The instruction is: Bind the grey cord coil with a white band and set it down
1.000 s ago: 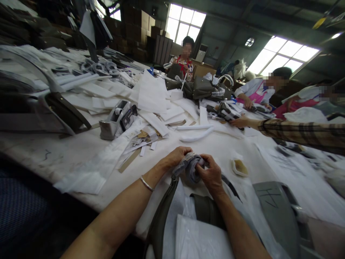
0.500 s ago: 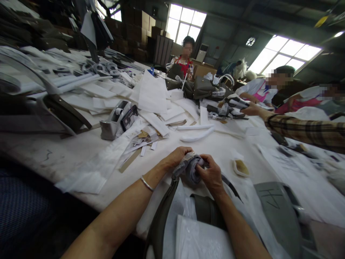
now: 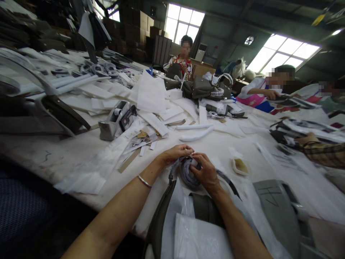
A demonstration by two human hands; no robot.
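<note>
A rolled-up shoulder strap (image 3: 188, 178) in clear plastic wrap sits above the dark olive bag (image 3: 161, 212) in front of me. My right hand (image 3: 206, 172) grips the roll, its thumb at the coil's centre. From the left, my left hand (image 3: 176, 154) reaches over the top of the strap. Its fingertips are pinched close to my right fingertips; whatever lies between them is too small to make out. The strap runs down from the roll to the bag's left edge. A white plastic-wrapped packet (image 3: 202, 237) lies against the bag, with white padding sheet beside it.
A tape dispenser (image 3: 111, 126) and paper scraps (image 3: 145, 136) lie left of my hands. A small dish (image 3: 239, 166) and a grey-green template (image 3: 277, 205) are to the right. White sheets (image 3: 151, 91) and more bags (image 3: 202, 88) cover the far table. A co-worker's plaid sleeve (image 3: 323, 153) reaches in.
My left fingers have moved from gripping the strap to pinching above it. The roll sits slightly lower and further left. The plaid-sleeved arm has drawn back down to the right, its hand on wrapped pieces.
</note>
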